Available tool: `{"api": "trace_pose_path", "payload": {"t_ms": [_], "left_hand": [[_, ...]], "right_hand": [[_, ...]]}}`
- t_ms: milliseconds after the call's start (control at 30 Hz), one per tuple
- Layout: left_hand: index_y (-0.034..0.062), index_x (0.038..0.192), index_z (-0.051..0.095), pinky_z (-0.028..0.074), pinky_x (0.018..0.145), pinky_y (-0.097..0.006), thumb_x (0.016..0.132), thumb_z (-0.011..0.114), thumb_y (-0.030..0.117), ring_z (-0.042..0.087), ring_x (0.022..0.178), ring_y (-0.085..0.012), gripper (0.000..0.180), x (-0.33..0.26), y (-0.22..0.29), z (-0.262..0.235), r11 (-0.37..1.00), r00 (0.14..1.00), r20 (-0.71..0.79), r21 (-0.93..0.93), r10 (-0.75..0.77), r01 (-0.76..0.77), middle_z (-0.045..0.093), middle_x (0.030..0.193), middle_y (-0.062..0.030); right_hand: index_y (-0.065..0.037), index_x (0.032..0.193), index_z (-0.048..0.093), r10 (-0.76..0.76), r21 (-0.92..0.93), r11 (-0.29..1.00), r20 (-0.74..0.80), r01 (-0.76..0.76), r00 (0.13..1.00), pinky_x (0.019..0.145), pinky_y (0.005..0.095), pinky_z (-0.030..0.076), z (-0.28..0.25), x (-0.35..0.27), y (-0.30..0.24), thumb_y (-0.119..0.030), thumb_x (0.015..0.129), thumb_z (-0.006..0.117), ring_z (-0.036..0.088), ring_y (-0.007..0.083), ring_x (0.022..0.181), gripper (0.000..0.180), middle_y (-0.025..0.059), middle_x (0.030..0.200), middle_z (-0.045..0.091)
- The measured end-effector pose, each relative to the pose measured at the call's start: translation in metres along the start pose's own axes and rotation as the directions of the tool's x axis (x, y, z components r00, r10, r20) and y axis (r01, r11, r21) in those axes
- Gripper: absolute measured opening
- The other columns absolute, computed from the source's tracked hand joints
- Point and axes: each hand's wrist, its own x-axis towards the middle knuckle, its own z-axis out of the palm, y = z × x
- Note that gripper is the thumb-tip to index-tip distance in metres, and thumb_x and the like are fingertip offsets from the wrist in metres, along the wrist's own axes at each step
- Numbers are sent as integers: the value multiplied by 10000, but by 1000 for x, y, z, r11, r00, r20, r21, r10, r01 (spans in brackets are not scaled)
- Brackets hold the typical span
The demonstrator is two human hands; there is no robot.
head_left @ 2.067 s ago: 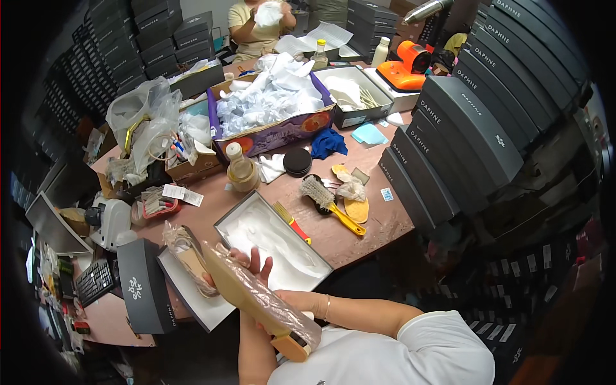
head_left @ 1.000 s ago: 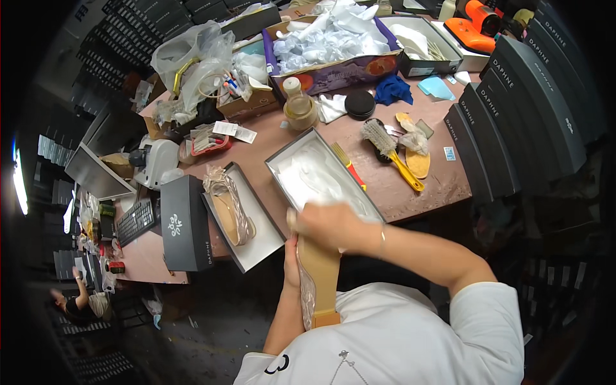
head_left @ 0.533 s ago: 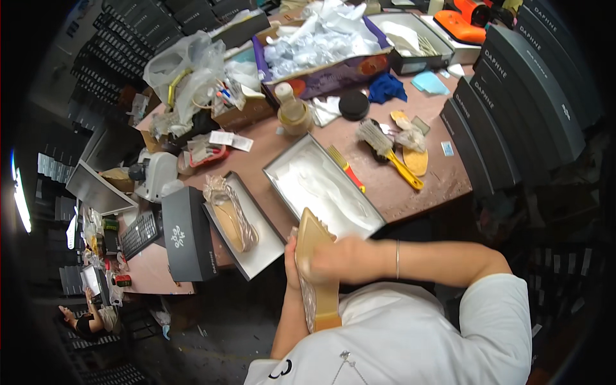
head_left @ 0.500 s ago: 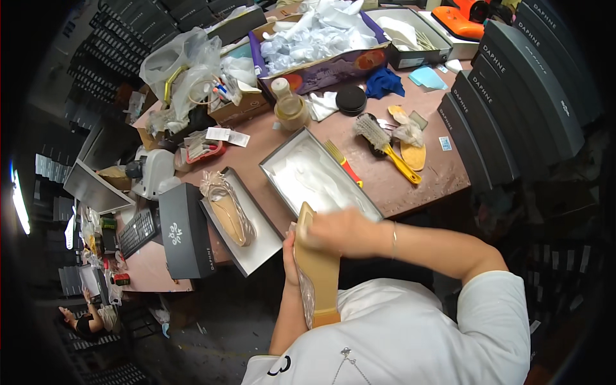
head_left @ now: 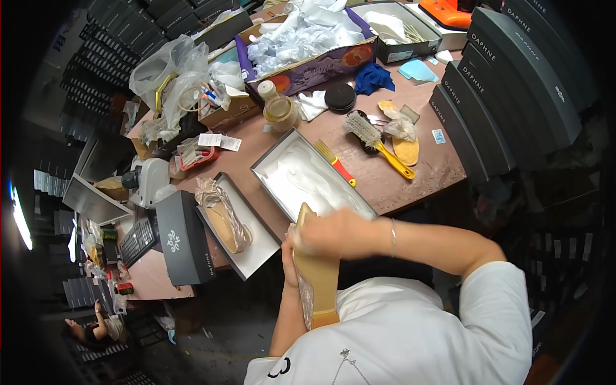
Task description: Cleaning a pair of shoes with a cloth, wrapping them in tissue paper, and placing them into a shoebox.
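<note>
Sole side up, a tan flat shoe point(head_left: 319, 282) with a clear wrap along its side is held before my white shirt. My left hand point(head_left: 290, 264) grips it from the left, its fingers partly hidden behind the shoe. Blurred by motion, my right hand point(head_left: 340, 232) is curled over the toe end of the sole; whatever its fingers hold is hidden. The matching shoe point(head_left: 224, 221), with a wrapped sheer upper, lies in a shoe box half point(head_left: 262, 251) left of my hands. Just beyond them sits an open grey box point(head_left: 308, 173) lined with white paper.
A yellow-handled brush point(head_left: 378, 144), a red-handled brush point(head_left: 335, 163) and a glass jar point(head_left: 280, 114) lie on the table. Dark shoe boxes point(head_left: 494, 109) stack at right. A purple carton point(head_left: 308, 67) holds crumpled paper. Another person point(head_left: 96, 327) is at far left.
My right hand stays over the toe end of the sole, still blurred. The view has shifted slightly, so the table things appear a little further left. The shoe remains in my left hand.
</note>
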Motion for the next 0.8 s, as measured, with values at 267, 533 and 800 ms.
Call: {"api": "trace_pose_path", "payload": {"t_ms": [267,533,800], "left_hand": [[27,1292,494,487,926,-399,949,333,486,588,1083,-270,596,-1,3,0,1000,991,136,-6,14,-14,591,1197,-164],[2,1272,507,521,859,-396,951,330,515,620,1026,-270,630,2,4,-18,998,963,263,47,-57,47,607,1172,-174],[38,1331,464,503,902,-437,948,340,540,613,1042,-302,644,4,5,-25,993,948,296,-1,-116,122,615,1145,-180]], "right_hand": [[0,1017,519,-62,32,997,-45,64,997,557,402,548,24,3,-22,-111,786,582,677,288,735,265,145,840,604],[-70,869,558,353,151,933,-232,-325,906,610,397,544,42,31,-21,-169,789,588,674,261,760,131,114,789,605],[-105,890,551,-6,24,1000,-11,6,1000,442,354,497,16,-12,-22,-142,786,584,631,238,628,115,61,740,562]]}}
